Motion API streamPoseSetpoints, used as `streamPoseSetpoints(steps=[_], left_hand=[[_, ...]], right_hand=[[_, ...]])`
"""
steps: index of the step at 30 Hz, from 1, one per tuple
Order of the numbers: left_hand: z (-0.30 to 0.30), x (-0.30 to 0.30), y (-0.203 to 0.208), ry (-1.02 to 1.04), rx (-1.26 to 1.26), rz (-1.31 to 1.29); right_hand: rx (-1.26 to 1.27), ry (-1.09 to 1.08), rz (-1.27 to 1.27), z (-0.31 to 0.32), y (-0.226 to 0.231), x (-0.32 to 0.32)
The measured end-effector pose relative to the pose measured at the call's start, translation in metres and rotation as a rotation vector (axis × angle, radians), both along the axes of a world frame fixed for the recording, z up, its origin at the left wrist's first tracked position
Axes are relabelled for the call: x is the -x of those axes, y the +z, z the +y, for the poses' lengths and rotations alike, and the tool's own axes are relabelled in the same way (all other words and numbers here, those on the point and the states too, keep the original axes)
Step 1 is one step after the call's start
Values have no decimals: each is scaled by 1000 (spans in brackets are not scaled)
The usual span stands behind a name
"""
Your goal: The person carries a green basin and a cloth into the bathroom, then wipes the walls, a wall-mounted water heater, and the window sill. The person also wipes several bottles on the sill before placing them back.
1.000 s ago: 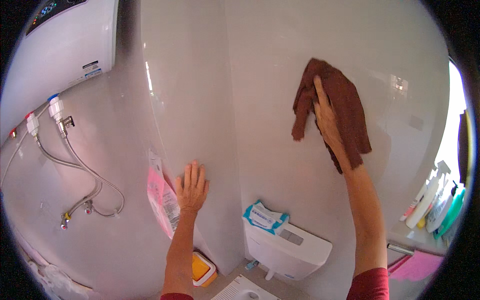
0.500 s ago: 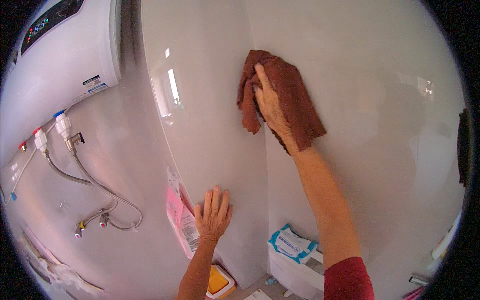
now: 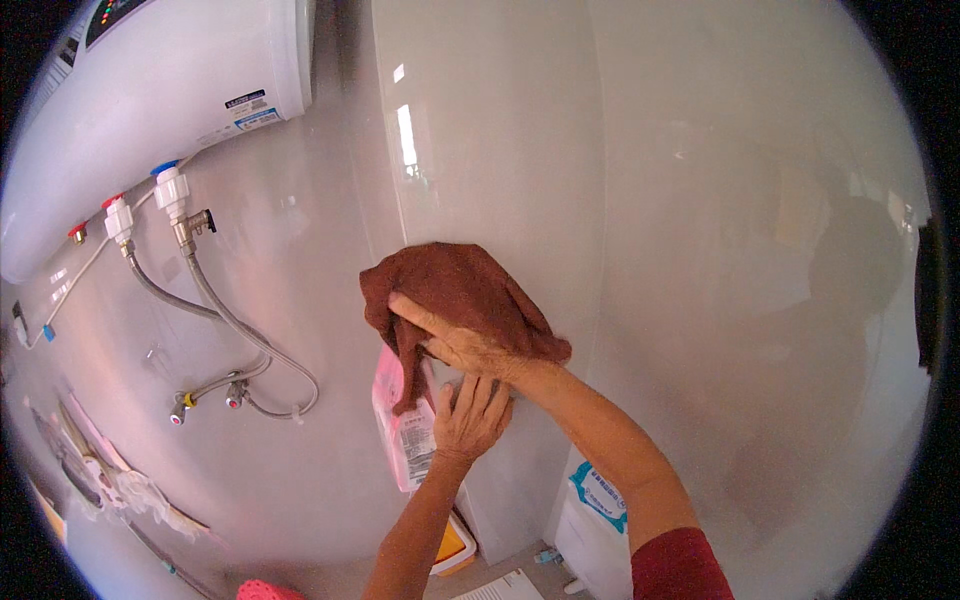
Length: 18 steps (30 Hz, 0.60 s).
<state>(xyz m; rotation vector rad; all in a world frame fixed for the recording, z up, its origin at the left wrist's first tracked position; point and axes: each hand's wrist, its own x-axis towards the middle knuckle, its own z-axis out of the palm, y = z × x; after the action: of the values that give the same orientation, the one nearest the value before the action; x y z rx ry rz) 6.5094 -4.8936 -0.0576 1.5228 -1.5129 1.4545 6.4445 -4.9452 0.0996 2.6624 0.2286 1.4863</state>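
A brown cloth [image 3: 460, 290] lies bunched against the glossy pale wall panel [image 3: 490, 140], with part of it hanging down on the left. My right hand [image 3: 450, 342] grips it and presses it to the panel, the index finger stretched over the fabric. Just below, my left hand [image 3: 473, 418] rests flat on the panel, fingers extended and holding nothing. Its fingertips are close under the right wrist; whether they touch cannot be made out. Beside the left hand hangs a pink and clear plastic package [image 3: 392, 440], its upper part covered by the cloth.
A white water heater [image 3: 170, 80] hangs at upper left, with braided hoses [image 3: 225, 315] running to wall valves [image 3: 180, 408]. Low down are a yellow and white container [image 3: 456, 548], a blue and white wipes pack [image 3: 598, 495] and a red object [image 3: 268, 590].
My right hand has brought the cloth down and to the left, from near the wall corner to just above my left hand. The left hand keeps its place by the package. The view has shifted left.
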Motion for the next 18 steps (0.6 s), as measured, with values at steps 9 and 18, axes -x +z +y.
streamPoseSetpoints(steps=[9, 18], left_hand=[[4, 6, 11, -4, 15, -6], [4, -5, -3, -214, 77, 39]], right_hand=[[-343, -151, -530, -48, 106, 13], [-609, -412, -775, -80, -134, 5]])
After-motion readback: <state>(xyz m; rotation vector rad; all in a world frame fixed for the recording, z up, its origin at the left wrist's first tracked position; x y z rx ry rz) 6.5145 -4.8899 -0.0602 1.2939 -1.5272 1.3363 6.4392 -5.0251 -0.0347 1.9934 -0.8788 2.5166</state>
